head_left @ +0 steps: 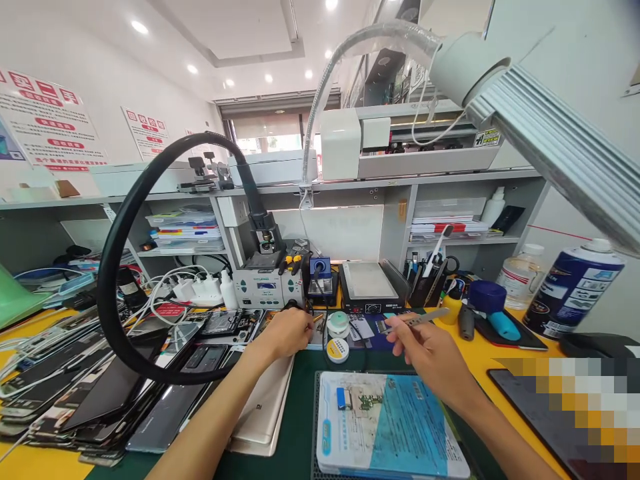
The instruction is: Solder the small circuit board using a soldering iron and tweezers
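On the yellow table [477, 350] there is a green mat [301, 413], and over it a flat blue-and-white case [415, 433]. Behind stands the grey station [270, 293] with a display. The right hand [427, 352], near the far right corner of the case, firmly pinches metal tweezers [423, 318]. The left hand [289, 330] is just before the station, fingers curled; I cannot tell whether they hold something. The small circuit board [369, 401] lies on the case
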Demonstrator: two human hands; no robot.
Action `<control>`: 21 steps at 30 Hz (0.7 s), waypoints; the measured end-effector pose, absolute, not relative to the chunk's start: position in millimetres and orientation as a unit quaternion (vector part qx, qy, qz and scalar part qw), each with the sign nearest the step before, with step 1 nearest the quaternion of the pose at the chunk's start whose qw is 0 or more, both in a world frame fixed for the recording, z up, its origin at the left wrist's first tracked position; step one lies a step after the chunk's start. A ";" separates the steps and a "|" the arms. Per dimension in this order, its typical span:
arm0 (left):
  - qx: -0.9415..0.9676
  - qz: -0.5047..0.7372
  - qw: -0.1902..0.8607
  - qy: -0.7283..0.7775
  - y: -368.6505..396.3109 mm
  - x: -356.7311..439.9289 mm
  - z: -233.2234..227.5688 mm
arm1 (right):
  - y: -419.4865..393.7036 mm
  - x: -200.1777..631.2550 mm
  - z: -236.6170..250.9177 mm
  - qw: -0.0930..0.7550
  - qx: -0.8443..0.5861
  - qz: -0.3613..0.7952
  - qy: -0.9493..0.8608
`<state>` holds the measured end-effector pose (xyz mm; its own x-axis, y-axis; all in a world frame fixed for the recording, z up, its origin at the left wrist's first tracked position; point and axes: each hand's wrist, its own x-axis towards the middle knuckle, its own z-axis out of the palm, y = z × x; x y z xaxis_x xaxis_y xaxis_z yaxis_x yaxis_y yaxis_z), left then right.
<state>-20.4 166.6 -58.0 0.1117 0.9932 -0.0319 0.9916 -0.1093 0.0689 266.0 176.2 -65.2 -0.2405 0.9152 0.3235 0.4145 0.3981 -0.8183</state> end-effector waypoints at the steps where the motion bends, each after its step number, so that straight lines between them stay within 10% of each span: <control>1: 0.744 0.015 0.036 0.668 166.6 -21.1 -58.6 | 176.3 266.1 -65.3 0.412 -0.455 0.304 -0.728; 21: 0.710 0.042 -0.052 0.701 158.7 -35.7 -54.2 | 175.5 268.1 -58.6 0.523 -0.482 0.372 -0.597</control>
